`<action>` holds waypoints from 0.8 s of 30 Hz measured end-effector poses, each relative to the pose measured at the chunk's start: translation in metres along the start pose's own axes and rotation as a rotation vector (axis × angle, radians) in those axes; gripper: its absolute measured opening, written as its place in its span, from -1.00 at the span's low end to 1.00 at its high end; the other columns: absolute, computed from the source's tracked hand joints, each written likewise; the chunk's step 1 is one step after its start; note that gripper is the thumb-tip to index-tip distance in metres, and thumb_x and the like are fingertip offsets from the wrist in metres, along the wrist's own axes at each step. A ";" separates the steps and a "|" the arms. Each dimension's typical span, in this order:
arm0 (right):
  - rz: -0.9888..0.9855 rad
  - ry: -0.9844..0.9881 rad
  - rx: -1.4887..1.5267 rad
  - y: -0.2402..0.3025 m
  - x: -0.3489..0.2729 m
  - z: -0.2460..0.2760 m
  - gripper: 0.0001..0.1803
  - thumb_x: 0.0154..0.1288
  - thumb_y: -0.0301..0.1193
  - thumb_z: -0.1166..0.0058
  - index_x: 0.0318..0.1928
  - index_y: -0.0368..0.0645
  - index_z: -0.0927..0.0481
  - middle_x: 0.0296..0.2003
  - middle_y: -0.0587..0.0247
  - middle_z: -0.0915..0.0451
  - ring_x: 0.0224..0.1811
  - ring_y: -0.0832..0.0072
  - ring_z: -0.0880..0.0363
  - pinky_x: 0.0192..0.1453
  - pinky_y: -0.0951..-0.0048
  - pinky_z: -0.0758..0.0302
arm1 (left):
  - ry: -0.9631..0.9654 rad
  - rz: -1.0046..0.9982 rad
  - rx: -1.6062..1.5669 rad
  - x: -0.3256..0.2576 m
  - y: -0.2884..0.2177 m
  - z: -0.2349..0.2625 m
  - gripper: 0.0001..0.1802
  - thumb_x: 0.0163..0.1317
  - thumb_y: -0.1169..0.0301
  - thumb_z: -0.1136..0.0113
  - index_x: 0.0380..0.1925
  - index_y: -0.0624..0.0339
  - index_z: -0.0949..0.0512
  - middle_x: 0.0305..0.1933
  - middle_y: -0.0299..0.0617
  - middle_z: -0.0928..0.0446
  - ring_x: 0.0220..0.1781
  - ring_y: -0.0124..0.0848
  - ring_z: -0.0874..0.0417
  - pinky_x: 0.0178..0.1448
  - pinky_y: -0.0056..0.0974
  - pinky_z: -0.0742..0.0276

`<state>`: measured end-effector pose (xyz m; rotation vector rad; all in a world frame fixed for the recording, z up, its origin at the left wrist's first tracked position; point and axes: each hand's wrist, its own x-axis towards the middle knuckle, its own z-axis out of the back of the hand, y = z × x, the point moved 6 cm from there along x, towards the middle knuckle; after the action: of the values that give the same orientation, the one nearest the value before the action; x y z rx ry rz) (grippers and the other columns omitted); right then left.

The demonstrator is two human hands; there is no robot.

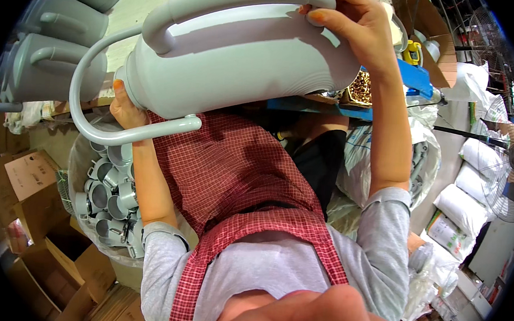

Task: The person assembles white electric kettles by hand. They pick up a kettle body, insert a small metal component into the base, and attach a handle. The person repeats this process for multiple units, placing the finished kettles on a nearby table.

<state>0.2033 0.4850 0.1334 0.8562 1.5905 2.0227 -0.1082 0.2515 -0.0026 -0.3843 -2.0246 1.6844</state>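
I hold a large pale grey plastic watering can (245,60) lying on its side above my lap. My left hand (126,108) grips its narrow neck end, where a thin curved spout tube (94,128) loops out. My right hand (359,25) closes on the far end of the long top handle (231,0). A red checked apron (244,177) covers my front beneath the can.
Three finished grey watering cans (57,60) lie stacked at upper left. A bag of several grey plastic caps (110,198) sits by my left elbow. Cardboard boxes (29,176) stand lower left. White sacks (473,191) and fans (503,175) fill the right; a blue bench (415,76) holds brass parts.
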 end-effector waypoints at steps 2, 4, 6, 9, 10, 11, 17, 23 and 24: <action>0.031 0.038 -0.157 0.004 0.000 -0.003 -0.56 0.21 -0.56 -0.23 0.12 -0.36 -0.53 -0.11 0.32 -0.60 -0.07 0.62 -0.55 0.03 0.56 -0.52 | 0.009 -0.012 -0.014 0.003 0.003 0.004 -0.42 0.45 0.01 -0.03 -0.37 0.40 -0.65 -0.40 -0.20 -0.63 -0.38 -0.49 -0.59 -0.28 -0.35 -0.51; 0.061 0.094 -0.341 0.017 -0.001 -0.005 -0.55 0.21 -0.56 -0.24 0.12 -0.39 -0.52 -0.11 0.30 -0.60 -0.08 0.64 -0.55 0.05 0.56 -0.52 | -0.031 -0.001 0.008 0.006 0.007 0.012 -0.44 0.45 0.04 -0.04 -0.34 0.43 -0.65 -0.36 -0.17 -0.64 -0.35 -0.45 -0.61 -0.22 -0.32 -0.54; 0.074 0.011 -0.273 0.003 -0.008 0.000 -0.49 0.18 -0.44 -0.26 0.15 -0.31 -0.52 -0.06 0.13 -0.64 0.03 0.41 -0.58 0.13 0.40 -0.51 | -0.089 0.029 0.057 0.008 0.013 0.013 -0.48 0.45 0.09 -0.04 -0.32 0.44 -0.65 -0.34 -0.16 -0.65 -0.33 -0.41 -0.62 -0.17 -0.29 -0.57; 0.174 -0.131 -0.438 0.007 -0.014 0.006 -0.57 0.12 -0.26 -0.29 0.02 -0.09 -0.67 -0.13 0.06 -0.69 0.10 0.16 -0.57 0.18 0.25 -0.48 | -0.167 -0.025 0.010 0.022 0.052 0.042 -0.54 0.44 0.16 -0.06 -0.29 0.44 -0.64 -0.34 -0.13 -0.64 -0.30 -0.38 -0.61 -0.12 -0.26 -0.60; 0.287 -0.192 -0.515 0.009 -0.016 0.005 -0.56 0.10 -0.24 -0.29 0.02 -0.07 -0.67 -0.13 0.06 -0.68 0.01 0.10 -0.57 0.19 0.18 -0.47 | -0.150 -0.001 0.048 0.021 0.048 0.037 -0.54 0.44 0.16 -0.05 -0.28 0.43 -0.64 -0.33 -0.13 -0.64 -0.29 -0.38 -0.61 -0.11 -0.26 -0.60; 0.322 -0.220 -0.573 0.016 -0.018 0.003 -0.56 0.09 -0.22 -0.30 0.01 -0.07 -0.68 -0.15 0.06 -0.68 -0.05 0.07 -0.57 0.19 0.13 -0.44 | -0.138 0.022 0.073 0.019 0.044 0.032 -0.54 0.44 0.15 -0.05 -0.28 0.43 -0.64 -0.33 -0.13 -0.64 -0.29 -0.38 -0.61 -0.11 -0.26 -0.59; 0.361 -0.246 -0.595 0.016 -0.023 -0.008 -0.61 0.13 -0.19 -0.29 -0.03 -0.03 -0.66 -0.20 0.20 -0.70 -0.10 0.18 -0.63 0.42 -0.11 -0.18 | -0.102 0.076 0.130 0.002 0.032 0.008 -0.53 0.45 0.13 -0.02 -0.22 0.42 -0.61 -0.29 -0.13 -0.63 -0.25 -0.36 -0.61 -0.08 -0.24 -0.58; 0.309 -0.272 -0.582 0.014 -0.029 -0.006 -0.64 0.13 -0.18 -0.28 -0.07 -0.01 -0.68 -0.23 0.26 -0.71 -0.16 0.19 -0.64 0.41 -0.11 -0.19 | -0.050 0.061 0.122 -0.010 0.019 0.009 -0.52 0.45 0.10 0.00 -0.17 0.40 -0.59 -0.26 -0.13 -0.63 -0.22 -0.35 -0.60 -0.04 -0.23 -0.57; 0.301 -0.275 -0.584 0.015 -0.030 -0.006 -0.64 0.12 -0.18 -0.28 -0.07 0.00 -0.68 -0.23 0.26 -0.71 -0.17 0.19 -0.64 0.41 -0.10 -0.19 | -0.039 0.060 0.116 -0.014 0.016 0.008 -0.52 0.45 0.10 0.01 -0.17 0.40 -0.59 -0.25 -0.13 -0.63 -0.21 -0.35 -0.60 -0.04 -0.23 -0.57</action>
<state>0.2214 0.4576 0.1408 1.1135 0.6907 2.2688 -0.1016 0.2405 -0.0215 -0.3785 -1.9494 1.8485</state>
